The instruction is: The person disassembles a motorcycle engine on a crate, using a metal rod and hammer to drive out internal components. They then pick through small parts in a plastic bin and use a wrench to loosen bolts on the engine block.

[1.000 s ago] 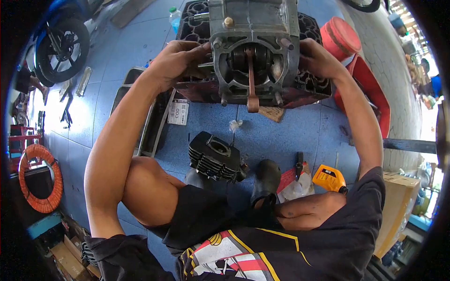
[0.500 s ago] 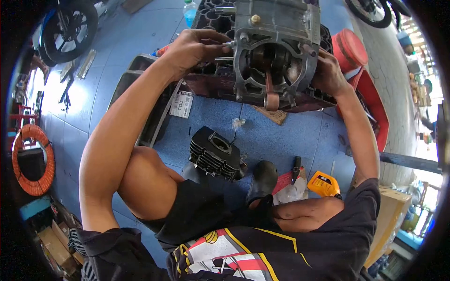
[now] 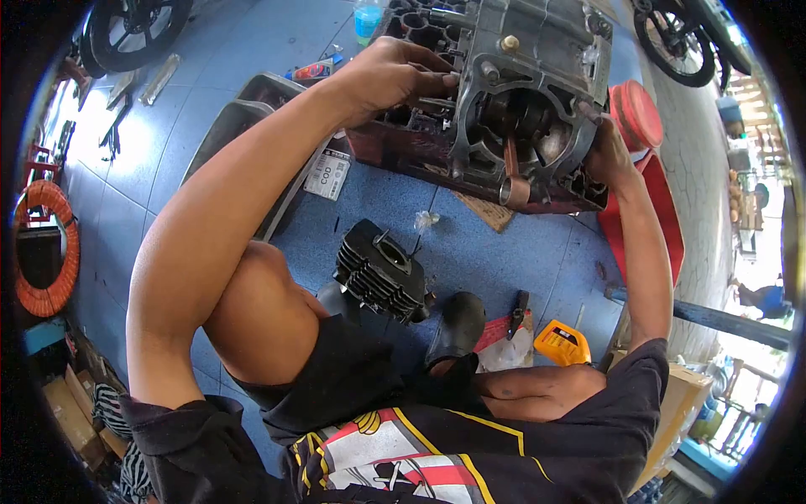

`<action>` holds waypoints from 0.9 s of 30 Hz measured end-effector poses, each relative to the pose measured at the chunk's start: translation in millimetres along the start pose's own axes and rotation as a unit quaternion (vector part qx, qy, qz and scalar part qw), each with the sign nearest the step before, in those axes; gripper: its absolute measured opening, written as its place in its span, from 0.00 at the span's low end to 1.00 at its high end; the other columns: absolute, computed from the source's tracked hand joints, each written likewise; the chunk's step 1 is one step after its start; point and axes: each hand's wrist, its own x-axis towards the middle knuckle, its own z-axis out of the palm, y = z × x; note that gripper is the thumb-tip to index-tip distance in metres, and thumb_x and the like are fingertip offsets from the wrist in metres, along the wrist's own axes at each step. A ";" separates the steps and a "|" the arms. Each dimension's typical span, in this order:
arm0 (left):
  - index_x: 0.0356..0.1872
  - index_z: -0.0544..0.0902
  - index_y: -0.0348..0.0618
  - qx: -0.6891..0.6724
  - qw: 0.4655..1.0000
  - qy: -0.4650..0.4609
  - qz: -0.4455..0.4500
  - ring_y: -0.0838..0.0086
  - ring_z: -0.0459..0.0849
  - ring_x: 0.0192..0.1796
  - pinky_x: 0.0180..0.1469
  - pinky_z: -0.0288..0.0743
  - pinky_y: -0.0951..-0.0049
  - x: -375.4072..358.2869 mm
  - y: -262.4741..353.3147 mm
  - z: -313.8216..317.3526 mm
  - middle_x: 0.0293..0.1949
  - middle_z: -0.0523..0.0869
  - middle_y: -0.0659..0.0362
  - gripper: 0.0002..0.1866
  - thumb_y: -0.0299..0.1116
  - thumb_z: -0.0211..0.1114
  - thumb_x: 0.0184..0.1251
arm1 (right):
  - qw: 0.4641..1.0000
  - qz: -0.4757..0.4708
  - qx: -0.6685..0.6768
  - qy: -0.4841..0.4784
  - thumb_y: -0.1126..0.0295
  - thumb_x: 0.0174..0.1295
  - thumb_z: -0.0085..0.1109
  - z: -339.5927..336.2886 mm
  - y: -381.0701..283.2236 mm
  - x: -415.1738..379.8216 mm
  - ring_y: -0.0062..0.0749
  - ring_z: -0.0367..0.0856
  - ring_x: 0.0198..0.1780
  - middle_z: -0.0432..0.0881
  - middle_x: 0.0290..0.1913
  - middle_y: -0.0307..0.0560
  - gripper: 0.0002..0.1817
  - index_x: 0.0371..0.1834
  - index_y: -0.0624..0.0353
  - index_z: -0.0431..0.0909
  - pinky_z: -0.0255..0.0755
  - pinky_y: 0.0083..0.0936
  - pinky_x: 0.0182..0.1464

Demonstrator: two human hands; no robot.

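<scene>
Engine case sits on a red crate, connecting rod poking out. Left hand has fingers bunched at one edge, can't tell if they're pinching anything; right hand is at the opposite side, fingers mostly hidden, grip unclear.

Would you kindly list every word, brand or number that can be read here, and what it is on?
"COD": on the white label; its finer print is too small to read.
Yellow bottle: label print too small to read.
Small tube: markings too blurred to read.
</scene>
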 end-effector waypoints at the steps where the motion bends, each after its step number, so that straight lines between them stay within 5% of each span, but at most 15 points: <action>1: 0.51 0.81 0.31 -0.007 1.000 0.003 -0.011 0.74 0.86 0.41 0.43 0.82 0.76 -0.8 2.5 1.1 0.44 0.87 0.53 0.17 0.32 0.66 0.67 | 1.000 0.001 -0.002 0.003 0.91 0.49 0.53 -0.9 2.0 -0.2 0.31 0.83 0.45 0.85 0.44 0.53 0.33 0.63 0.65 0.71 0.74 0.29 0.52; 3: 0.51 0.81 0.30 -0.027 0.999 0.003 -0.022 0.74 0.86 0.41 0.43 0.82 0.76 -2.1 4.0 3.4 0.44 0.87 0.53 0.16 0.32 0.65 0.67 | 0.979 0.176 0.087 -0.050 0.87 0.55 0.54 -3.5 8.1 0.7 0.29 0.80 0.46 0.84 0.45 0.49 0.24 0.58 0.68 0.73 0.74 0.27 0.53; 7: 0.51 0.80 0.25 -0.092 0.995 -0.011 -0.033 0.69 0.87 0.41 0.45 0.83 0.73 5.4 -6.8 0.3 0.42 0.87 0.47 0.22 0.33 0.70 0.63 | 0.980 0.176 0.090 0.036 0.80 0.60 0.57 4.5 43.2 -10.7 0.29 0.78 0.50 0.82 0.47 0.49 0.17 0.53 0.70 0.75 0.72 0.26 0.55; 9: 0.50 0.80 0.27 -0.094 0.995 -0.012 -0.034 0.73 0.87 0.41 0.43 0.83 0.75 0.2 -0.7 2.2 0.42 0.87 0.50 0.18 0.31 0.67 0.66 | 0.971 0.216 0.104 0.018 0.74 0.66 0.52 0.8 24.4 -4.3 0.26 0.77 0.54 0.82 0.51 0.47 0.19 0.60 0.66 0.74 0.71 0.27 0.56; 10: 0.49 0.81 0.29 -0.098 0.995 -0.010 -0.035 0.76 0.86 0.41 0.42 0.83 0.77 -1.4 2.8 2.5 0.42 0.86 0.54 0.14 0.29 0.63 0.69 | 0.990 0.129 0.055 -0.009 0.72 0.68 0.52 -0.9 29.4 -0.7 0.23 0.78 0.49 0.83 0.47 0.43 0.17 0.58 0.66 0.75 0.73 0.22 0.51; 14: 0.48 0.81 0.30 -0.044 0.998 -0.023 -0.040 0.76 0.86 0.41 0.42 0.83 0.76 -1.4 5.4 -4.0 0.42 0.86 0.54 0.13 0.30 0.64 0.68 | 0.970 0.222 0.096 -0.029 0.73 0.67 0.53 -2.9 24.2 2.5 0.19 0.79 0.44 0.84 0.45 0.40 0.16 0.56 0.66 0.77 0.74 0.18 0.45; 17: 0.48 0.81 0.32 -0.046 0.998 -0.022 -0.045 0.76 0.86 0.42 0.43 0.84 0.77 -0.6 2.1 -6.9 0.42 0.86 0.55 0.13 0.30 0.65 0.68 | 0.943 0.198 0.261 -0.063 0.73 0.61 0.62 -5.1 14.1 4.6 0.26 0.77 0.51 0.83 0.49 0.46 0.17 0.52 0.69 0.79 0.69 0.24 0.58; 19: 0.48 0.81 0.33 -0.058 0.997 -0.024 -0.042 0.76 0.86 0.42 0.44 0.84 0.77 -2.2 0.2 -7.6 0.43 0.86 0.55 0.14 0.31 0.66 0.67 | 0.937 0.209 0.280 -0.001 0.71 0.62 0.60 -0.8 20.1 -0.4 0.21 0.80 0.41 0.84 0.42 0.39 0.16 0.52 0.66 0.78 0.74 0.19 0.42; 20: 0.48 0.81 0.33 -0.057 0.997 -0.025 -0.041 0.76 0.86 0.42 0.44 0.84 0.77 -3.7 1.9 -6.6 0.43 0.86 0.55 0.14 0.31 0.66 0.67 | 0.937 0.208 0.280 0.000 0.71 0.62 0.60 -0.8 14.9 4.5 0.21 0.80 0.41 0.84 0.42 0.39 0.16 0.52 0.66 0.78 0.74 0.19 0.42; 22: 0.49 0.81 0.33 -0.065 0.997 -0.019 -0.027 0.77 0.86 0.43 0.44 0.83 0.77 -6.4 3.6 -4.1 0.43 0.86 0.56 0.15 0.32 0.66 0.67 | 0.964 0.089 0.203 0.148 0.71 0.59 0.63 0.4 3.3 18.7 0.31 0.81 0.44 0.83 0.44 0.45 0.17 0.51 0.67 0.78 0.74 0.24 0.46; 25: 0.50 0.81 0.32 -0.040 0.998 -0.018 -0.037 0.77 0.86 0.43 0.44 0.83 0.76 -6.5 6.3 -3.9 0.43 0.86 0.55 0.16 0.33 0.66 0.67 | 0.965 0.107 0.085 0.224 0.71 0.56 0.64 3.7 2.0 32.8 0.39 0.82 0.49 0.82 0.49 0.52 0.18 0.50 0.67 0.78 0.74 0.29 0.50; 26: 0.50 0.81 0.32 -0.041 0.998 -0.021 -0.038 0.77 0.86 0.43 0.44 0.83 0.76 -5.2 3.6 -3.2 0.43 0.86 0.55 0.16 0.33 0.66 0.67 | 0.966 -0.034 -0.091 0.240 0.71 0.56 0.64 7.1 1.6 35.6 0.41 0.82 0.49 0.81 0.50 0.53 0.18 0.50 0.65 0.78 0.74 0.31 0.51; 27: 0.50 0.81 0.32 -0.048 0.998 -0.021 -0.030 0.77 0.85 0.42 0.44 0.82 0.77 -3.1 0.3 -3.6 0.43 0.86 0.56 0.16 0.33 0.66 0.67 | 0.966 -0.032 -0.092 0.241 0.71 0.56 0.64 8.5 -1.2 34.8 0.41 0.82 0.49 0.81 0.50 0.53 0.18 0.50 0.65 0.78 0.74 0.31 0.51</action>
